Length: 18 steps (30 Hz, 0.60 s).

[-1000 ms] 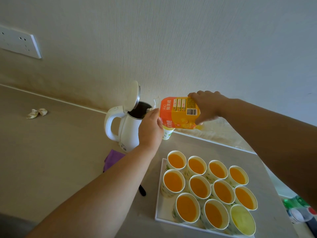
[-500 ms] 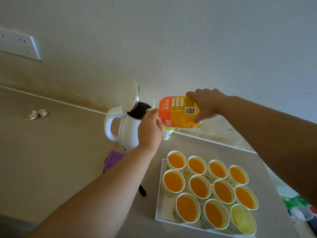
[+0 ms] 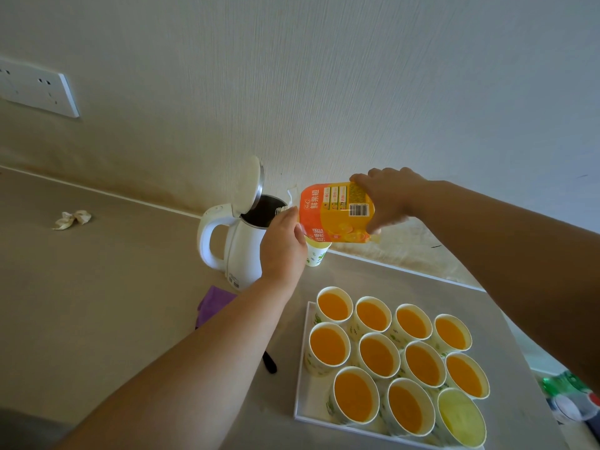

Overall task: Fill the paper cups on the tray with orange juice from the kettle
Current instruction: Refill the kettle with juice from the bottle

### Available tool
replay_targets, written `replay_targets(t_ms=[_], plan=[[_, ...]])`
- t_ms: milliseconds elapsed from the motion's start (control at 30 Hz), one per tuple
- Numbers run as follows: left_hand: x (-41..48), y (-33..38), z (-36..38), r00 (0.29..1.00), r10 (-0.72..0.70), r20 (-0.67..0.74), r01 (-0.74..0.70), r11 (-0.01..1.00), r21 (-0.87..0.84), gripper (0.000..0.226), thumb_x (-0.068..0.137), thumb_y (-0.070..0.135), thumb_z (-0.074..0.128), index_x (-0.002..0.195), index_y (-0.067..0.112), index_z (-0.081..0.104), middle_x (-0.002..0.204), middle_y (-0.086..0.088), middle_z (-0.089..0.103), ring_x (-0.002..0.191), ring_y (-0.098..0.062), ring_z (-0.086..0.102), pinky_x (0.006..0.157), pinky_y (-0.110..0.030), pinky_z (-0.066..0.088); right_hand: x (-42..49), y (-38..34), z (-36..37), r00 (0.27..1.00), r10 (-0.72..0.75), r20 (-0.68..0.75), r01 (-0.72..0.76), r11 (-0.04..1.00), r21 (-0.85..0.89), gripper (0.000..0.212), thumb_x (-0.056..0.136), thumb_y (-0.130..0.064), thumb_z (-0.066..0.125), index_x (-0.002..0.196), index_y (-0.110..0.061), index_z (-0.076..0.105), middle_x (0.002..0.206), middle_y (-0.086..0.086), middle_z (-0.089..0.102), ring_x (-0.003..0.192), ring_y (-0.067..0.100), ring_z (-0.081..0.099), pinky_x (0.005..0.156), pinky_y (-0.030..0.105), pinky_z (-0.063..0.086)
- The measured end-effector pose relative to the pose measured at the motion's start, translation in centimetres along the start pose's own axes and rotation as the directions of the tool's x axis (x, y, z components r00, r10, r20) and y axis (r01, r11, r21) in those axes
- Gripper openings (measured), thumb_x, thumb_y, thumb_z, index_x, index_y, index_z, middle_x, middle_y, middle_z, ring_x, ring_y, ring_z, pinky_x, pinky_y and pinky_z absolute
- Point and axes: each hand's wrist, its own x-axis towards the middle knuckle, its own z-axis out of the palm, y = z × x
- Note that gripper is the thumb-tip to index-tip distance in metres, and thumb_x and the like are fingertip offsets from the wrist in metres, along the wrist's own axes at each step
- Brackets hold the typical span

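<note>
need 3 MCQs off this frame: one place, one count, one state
1. The spout of the pouch points at: A. the kettle B. the purple cloth C. the wall socket
2. Paper cups on the tray: A. 8 B. 11 C. 14
3. The kettle's lid is: A. shut B. lying on the table C. hinged open

Answers: 1 A, the left hand and right hand hold the pouch tipped, spout at the kettle's mouth. 2 B, ten hold orange juice, one pale yellow. 3 C, it stands up off the rim.
</note>
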Motion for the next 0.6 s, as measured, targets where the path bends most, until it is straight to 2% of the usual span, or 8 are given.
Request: replay_targets(t_ms=[200, 600], plan=[[0.14, -0.36, 0.2, 1.0, -0.005, -0.017, 0.005, 1.0, 0.002, 0.027, 0.094, 0.006, 0.049, 0.117, 0.007, 0.061, 0.11, -0.006, 0.065, 0.103, -0.019, 0.06, 0.08, -0.017, 0.041, -0.03, -0.3, -0.59, 1.0, 0.001, 0.007, -0.001, 1.0, -0.018, 0.103, 0.067, -0.054, 0.076, 0.147, -0.022, 0.02, 0.129, 0.006, 0.047, 0.115, 0.025, 0.05, 0.093, 0.04, 0.042], [0.05, -0.23, 0.12, 0.999, -0.002, -0.032, 0.002, 1.0, -0.008, 0.021, 0.093, 0.004, 0.049, 0.109, 0.007, 0.064, 0.104, -0.005, 0.066, 0.096, -0.017, 0.06, 0.075, -0.016, 0.039, -0.23, -0.41, -0.73, 1.0, 0.002, 0.016, -0.002, 1.0, -0.009, 0.1, 0.066, -0.053, 0.077, 0.144, -0.022, 0.023, 0.125, 0.005, 0.048, 0.111, 0.024, 0.051, 0.091, 0.039, 0.043]])
